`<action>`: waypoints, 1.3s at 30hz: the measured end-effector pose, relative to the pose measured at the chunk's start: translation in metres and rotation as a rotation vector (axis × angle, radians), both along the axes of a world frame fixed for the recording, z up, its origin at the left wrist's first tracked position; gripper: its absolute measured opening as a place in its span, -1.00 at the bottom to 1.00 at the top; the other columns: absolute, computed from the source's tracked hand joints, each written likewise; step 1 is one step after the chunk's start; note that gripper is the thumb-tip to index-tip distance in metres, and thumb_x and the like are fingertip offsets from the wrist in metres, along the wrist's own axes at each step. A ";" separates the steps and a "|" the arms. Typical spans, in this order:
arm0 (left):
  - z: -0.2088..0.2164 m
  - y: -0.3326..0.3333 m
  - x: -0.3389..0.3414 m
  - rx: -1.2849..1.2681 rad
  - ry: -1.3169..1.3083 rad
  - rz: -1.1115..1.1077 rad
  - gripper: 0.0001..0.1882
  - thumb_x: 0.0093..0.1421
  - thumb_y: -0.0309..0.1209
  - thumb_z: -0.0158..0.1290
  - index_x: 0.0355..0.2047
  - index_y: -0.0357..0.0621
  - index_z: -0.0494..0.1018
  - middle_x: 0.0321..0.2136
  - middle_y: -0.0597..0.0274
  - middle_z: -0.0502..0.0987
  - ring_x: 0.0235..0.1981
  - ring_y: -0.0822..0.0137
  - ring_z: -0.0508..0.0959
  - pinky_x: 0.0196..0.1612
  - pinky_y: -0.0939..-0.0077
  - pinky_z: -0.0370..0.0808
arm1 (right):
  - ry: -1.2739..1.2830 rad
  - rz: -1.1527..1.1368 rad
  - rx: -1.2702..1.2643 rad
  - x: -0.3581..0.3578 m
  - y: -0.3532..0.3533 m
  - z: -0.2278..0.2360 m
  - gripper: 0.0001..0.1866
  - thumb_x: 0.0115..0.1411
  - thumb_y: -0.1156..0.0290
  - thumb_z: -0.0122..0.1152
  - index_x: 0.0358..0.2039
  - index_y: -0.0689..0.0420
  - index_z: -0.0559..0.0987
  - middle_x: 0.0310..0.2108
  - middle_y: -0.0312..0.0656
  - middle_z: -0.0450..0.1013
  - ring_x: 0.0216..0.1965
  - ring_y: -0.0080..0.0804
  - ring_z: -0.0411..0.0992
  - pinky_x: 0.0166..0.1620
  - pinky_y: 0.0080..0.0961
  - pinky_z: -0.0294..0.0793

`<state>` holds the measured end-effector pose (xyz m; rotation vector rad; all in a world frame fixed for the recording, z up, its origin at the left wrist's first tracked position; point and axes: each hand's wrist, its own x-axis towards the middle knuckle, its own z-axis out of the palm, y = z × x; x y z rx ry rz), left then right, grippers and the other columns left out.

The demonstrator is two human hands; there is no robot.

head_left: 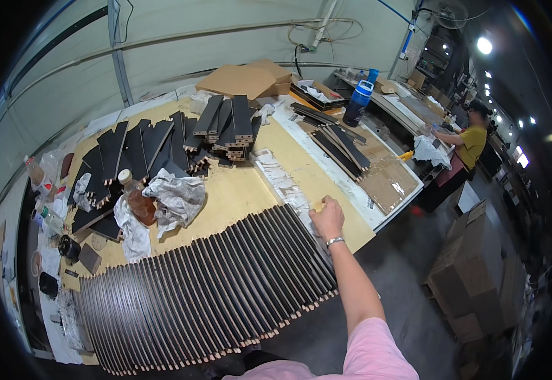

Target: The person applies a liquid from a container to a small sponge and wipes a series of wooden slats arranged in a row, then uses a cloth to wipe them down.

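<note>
My right hand (328,218) reaches in from the lower right, a band around its wrist. Its fingers are curled closed at the right end of a long row of narrow black wooden slats (200,288). Whatever the fingers may hold is hidden. The slats lie side by side, black on top, with bare pale wood showing at their ends. Beside the hand runs a white-smeared strip of board (282,180) on the yellowish tabletop (225,206). My left hand is out of view.
Behind the row are stacked black wooden pieces (225,123), a bottle of brown liquid (138,201) and crumpled white cloths (173,196). A blue-lidded jug (357,104) stands near more black strips (339,149). Cardboard boxes (475,272) stand on the right; another person (469,142) works beyond.
</note>
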<state>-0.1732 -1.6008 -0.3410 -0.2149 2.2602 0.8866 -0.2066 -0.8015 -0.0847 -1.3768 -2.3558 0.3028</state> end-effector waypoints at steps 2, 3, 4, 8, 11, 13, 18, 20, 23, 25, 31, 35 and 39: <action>-0.002 -0.004 0.000 -0.009 0.008 0.003 -0.60 0.33 -0.34 0.45 0.11 -0.29 0.79 -0.22 -0.03 0.84 -0.19 0.21 0.83 -0.03 0.22 0.76 | 0.349 0.219 -0.051 -0.011 -0.022 0.001 -0.40 0.19 0.22 0.72 0.17 0.28 0.80 0.07 0.20 0.70 0.13 0.26 0.70 0.26 0.08 0.73; -0.003 -0.011 0.001 -0.012 0.010 0.010 -0.60 0.33 -0.34 0.45 0.10 -0.29 0.79 -0.22 -0.03 0.84 -0.19 0.21 0.83 -0.04 0.22 0.76 | 0.308 0.339 -0.059 -0.020 -0.039 -0.001 -0.40 0.17 0.27 0.71 0.18 0.29 0.80 0.07 0.18 0.69 0.14 0.26 0.68 0.29 0.05 0.71; 0.002 -0.007 0.001 -0.019 0.008 0.010 -0.60 0.33 -0.33 0.46 0.10 -0.29 0.79 -0.22 -0.03 0.84 -0.19 0.21 0.83 -0.04 0.21 0.76 | 0.258 0.445 -0.059 -0.023 -0.054 -0.007 -0.40 0.16 0.31 0.70 0.19 0.30 0.80 0.06 0.17 0.68 0.14 0.25 0.66 0.31 0.02 0.69; 0.006 -0.003 -0.004 -0.015 0.011 -0.002 -0.60 0.33 -0.33 0.46 0.10 -0.29 0.80 -0.22 -0.04 0.84 -0.19 0.21 0.83 -0.04 0.21 0.76 | 0.190 0.642 -0.020 -0.040 -0.066 -0.022 -0.50 0.13 0.36 0.66 0.09 0.25 0.84 0.01 0.13 0.62 0.21 0.20 0.59 0.38 0.01 0.63; 0.006 0.011 -0.008 0.004 0.005 -0.039 -0.60 0.33 -0.32 0.46 0.09 -0.29 0.80 -0.22 -0.04 0.85 -0.19 0.21 0.83 -0.04 0.21 0.76 | 0.161 0.432 0.082 -0.037 -0.006 -0.016 -0.57 0.15 0.37 0.67 0.01 0.29 0.83 0.04 0.13 0.64 0.19 0.20 0.59 0.36 0.02 0.63; 0.008 0.006 -0.009 0.005 0.010 -0.042 -0.60 0.33 -0.32 0.46 0.09 -0.29 0.80 -0.22 -0.04 0.85 -0.19 0.21 0.84 -0.04 0.21 0.76 | 0.158 0.382 0.078 -0.041 0.007 -0.007 -0.56 0.15 0.36 0.67 0.01 0.30 0.83 0.05 0.14 0.64 0.20 0.21 0.59 0.36 0.02 0.64; 0.012 0.024 -0.021 0.011 0.014 -0.079 -0.60 0.33 -0.31 0.46 0.08 -0.29 0.81 -0.22 -0.04 0.85 -0.19 0.21 0.84 -0.04 0.21 0.76 | 0.125 0.483 -0.044 -0.059 -0.035 -0.006 -0.45 0.12 0.30 0.70 0.07 0.32 0.77 0.15 0.22 0.63 0.29 0.28 0.57 0.38 0.10 0.64; 0.010 0.060 -0.029 0.017 -0.009 -0.161 -0.60 0.33 -0.30 0.46 0.08 -0.29 0.81 -0.22 -0.05 0.85 -0.19 0.21 0.84 -0.04 0.21 0.76 | 0.163 0.382 0.095 -0.035 -0.015 -0.026 -0.45 0.15 0.30 0.69 0.12 0.30 0.80 0.14 0.19 0.63 0.25 0.25 0.61 0.40 0.09 0.65; 0.019 0.060 -0.036 -0.010 -0.005 -0.175 -0.60 0.33 -0.30 0.47 0.08 -0.30 0.82 -0.23 -0.05 0.85 -0.19 0.21 0.84 -0.04 0.21 0.76 | 0.118 0.290 0.010 -0.045 -0.051 -0.002 -0.45 0.18 0.33 0.67 0.16 0.29 0.79 0.11 0.16 0.60 0.24 0.23 0.59 0.38 0.07 0.67; 0.020 0.060 -0.043 -0.005 -0.001 -0.200 -0.60 0.33 -0.29 0.47 0.07 -0.30 0.82 -0.23 -0.05 0.85 -0.18 0.21 0.84 -0.04 0.21 0.76 | 0.158 0.398 0.013 -0.036 -0.081 0.012 -0.45 0.17 0.33 0.66 0.15 0.27 0.77 0.09 0.13 0.57 0.21 0.21 0.58 0.33 0.06 0.68; 0.025 0.055 -0.054 0.021 0.022 -0.257 -0.60 0.33 -0.28 0.47 0.06 -0.30 0.82 -0.23 -0.05 0.85 -0.18 0.21 0.85 -0.04 0.21 0.76 | 0.087 0.668 -0.033 0.003 -0.178 0.004 -0.42 0.20 0.40 0.65 0.23 0.22 0.72 0.06 0.01 0.53 0.18 0.10 0.57 0.32 -0.03 0.66; 0.024 0.063 -0.056 0.047 0.017 -0.322 -0.60 0.33 -0.27 0.47 0.06 -0.30 0.83 -0.23 -0.06 0.86 -0.18 0.22 0.85 -0.04 0.21 0.76 | 0.105 0.488 -0.001 0.022 -0.160 0.001 -0.42 0.20 0.42 0.64 0.24 0.23 0.71 0.05 0.04 0.55 0.18 0.12 0.57 0.32 -0.02 0.65; 0.027 0.034 -0.054 0.030 0.023 -0.313 -0.60 0.34 -0.27 0.47 0.05 -0.30 0.83 -0.23 -0.06 0.86 -0.18 0.22 0.85 -0.04 0.20 0.77 | 0.273 0.479 0.054 0.020 -0.204 0.027 -0.59 0.24 0.45 0.55 0.09 0.25 0.73 0.01 0.07 0.57 0.15 0.17 0.56 0.29 0.04 0.64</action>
